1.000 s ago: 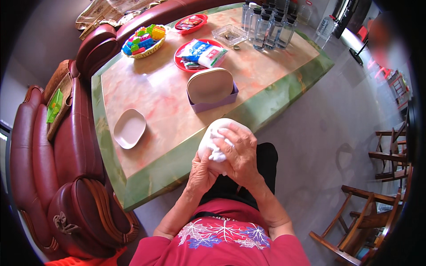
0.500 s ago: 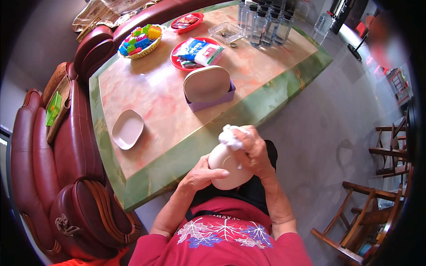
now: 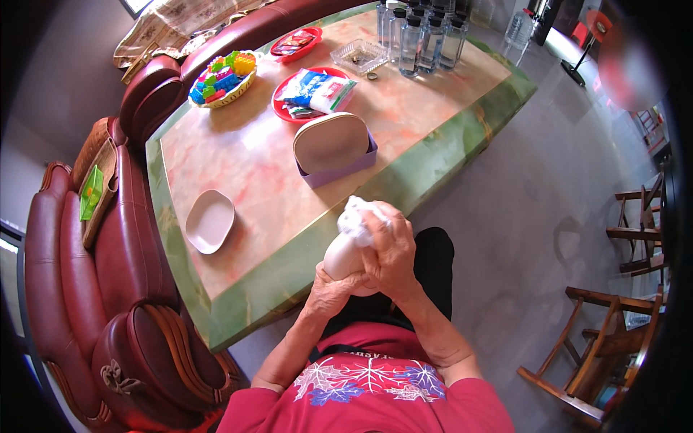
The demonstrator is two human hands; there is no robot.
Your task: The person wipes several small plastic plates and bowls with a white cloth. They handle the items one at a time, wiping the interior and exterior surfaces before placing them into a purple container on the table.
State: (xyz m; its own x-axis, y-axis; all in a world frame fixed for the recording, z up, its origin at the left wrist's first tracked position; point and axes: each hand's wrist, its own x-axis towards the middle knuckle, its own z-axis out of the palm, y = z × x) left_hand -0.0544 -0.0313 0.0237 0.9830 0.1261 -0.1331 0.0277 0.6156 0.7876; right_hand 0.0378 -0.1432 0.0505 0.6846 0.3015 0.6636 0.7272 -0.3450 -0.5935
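Head view, held dish: a pale rounded dish [image 3: 341,258] at the centre of the frame, just below the table's green edge [image 3: 289,289], between the hands and touching both.
Long axis: appears to run up the frame, its top leaning slightly left; the fingers hide part of the outline.
Left hand: the left hand [image 3: 330,290] is clamped on the dish's lower left.
Right hand: the right hand [image 3: 392,252] grips a bunched white cloth [image 3: 355,220] at the dish's upper end.
Nearer hand: neither; the hands are close together, left one lower in the frame, right one higher.
Dishes: one held; one loose dish [image 3: 211,222], left of centre on the table, well apart from the hands.
Purple holder: one purple holder [image 3: 339,174], above the hands, with a pale oval plate [image 3: 330,144] upright in it; whether more stand behind cannot be told.
Red plates: two, the nearer red plate [image 3: 277,110] and the farther red plate [image 3: 319,37], upper middle, both bearing packets.
Brick basket: one yellow basket [image 3: 234,96], upper left.
Glass ashtray: one glass ashtray [image 3: 359,56], upper middle.
Bottles: at least six clear bottles [image 3: 410,52], dark-capped, overlapping too much for an exact count.
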